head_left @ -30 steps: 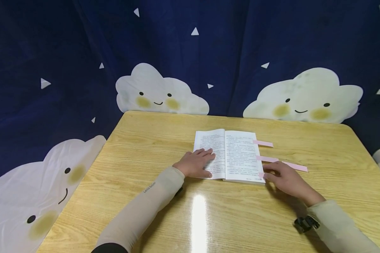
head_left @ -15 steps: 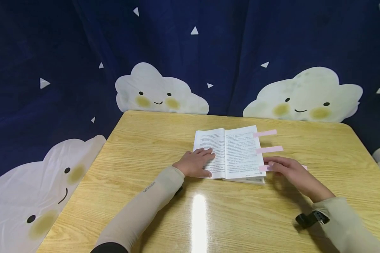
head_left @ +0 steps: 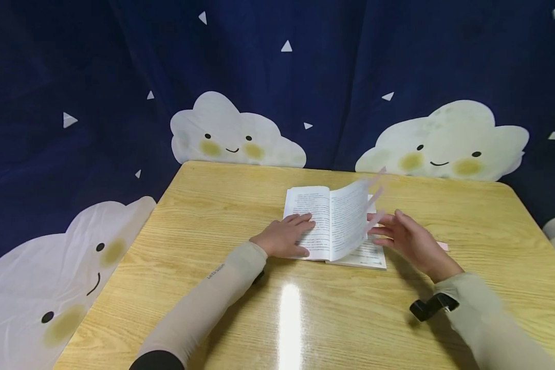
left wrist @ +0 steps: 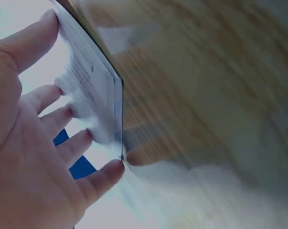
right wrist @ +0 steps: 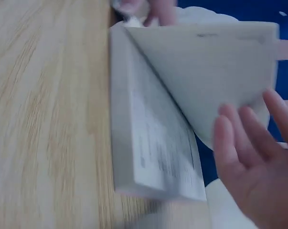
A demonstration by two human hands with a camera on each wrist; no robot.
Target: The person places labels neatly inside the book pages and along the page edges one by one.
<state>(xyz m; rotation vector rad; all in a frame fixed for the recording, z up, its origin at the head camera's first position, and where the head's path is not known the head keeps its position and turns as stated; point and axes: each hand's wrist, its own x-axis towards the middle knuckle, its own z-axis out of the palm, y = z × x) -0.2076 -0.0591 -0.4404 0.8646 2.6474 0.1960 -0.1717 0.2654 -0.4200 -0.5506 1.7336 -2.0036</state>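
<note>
Centre of frame: book (head_left: 326,226), thin printed paper pages, lies open on glossy wooden desk (head_left: 213,216).
Left hand (head_left: 284,237): flat, fingers straight, pressing left page.
Right hand (head_left: 409,239): fingers relaxed, lifting pink-tabbed page (head_left: 351,218).

Right-hand page (head_left: 349,218) was flat on the book (head_left: 333,226) 1 s ago, lifting at 0.5 s ago, now stands up near vertical and leans toward the left side. The pink tabs (head_left: 374,198) on its edge went up with it; they no longer lie over the table (head_left: 213,216). Right hand (head_left: 409,239) moved from the bottom right corner of the book, low on the table, up and inward: now raised with fingers spread behind the lifted page. The page below (head_left: 367,254) is now uncovered. A pink strip (head_left: 442,246) on the table is now mostly hidden behind the right hand.
</note>
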